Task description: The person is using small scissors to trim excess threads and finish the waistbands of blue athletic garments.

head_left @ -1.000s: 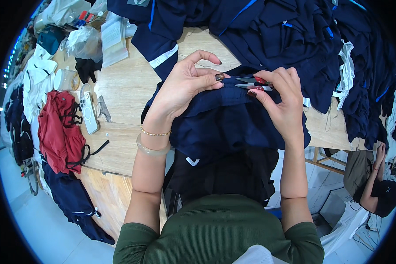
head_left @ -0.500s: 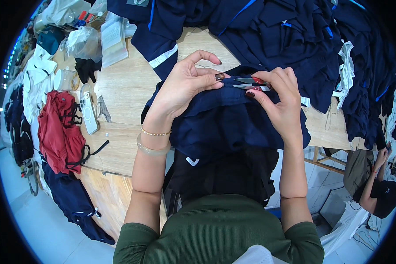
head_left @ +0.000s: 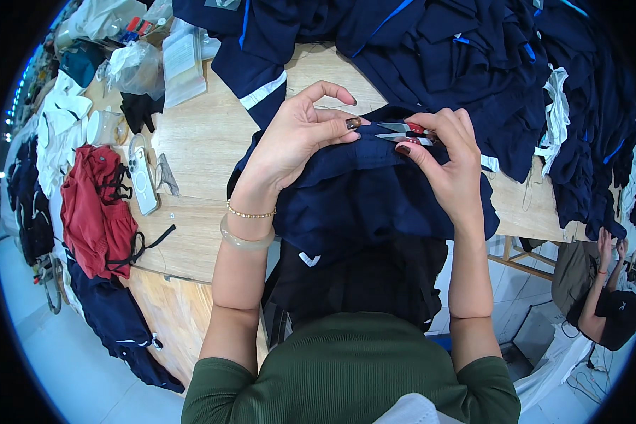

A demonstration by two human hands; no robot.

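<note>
The navy garment lay in front of you, bunched over the near edge of the counter, its upper edge raised between your hands. The cloth looked soft and matte, with loose creases falling toward your lap, a flat folded band along the top and a small white tag near the lower edge. Your left hand pinched that band between thumb and finger, the forefinger curled above. Your right hand was clamped on the snips, thumb below and fingers above, so the two hands stood apart with the blades pointing left between them. The snips had slim, pointed metal blades, parted in a narrow V, and glossy red grips; whether their tips touched the fabric was hard to tell from this angle.

The counter showed pale, smooth wood grain. Beyond the garment, a deep heap of navy cloth sprawled in soft folds, with thin bright-blue strips. To your left lay a crumpled red garment with black cords, beside a flat white phone with rounded corners. Farther off sat a wrinkled, see-through plastic bag, near a flat clear packet.
</note>
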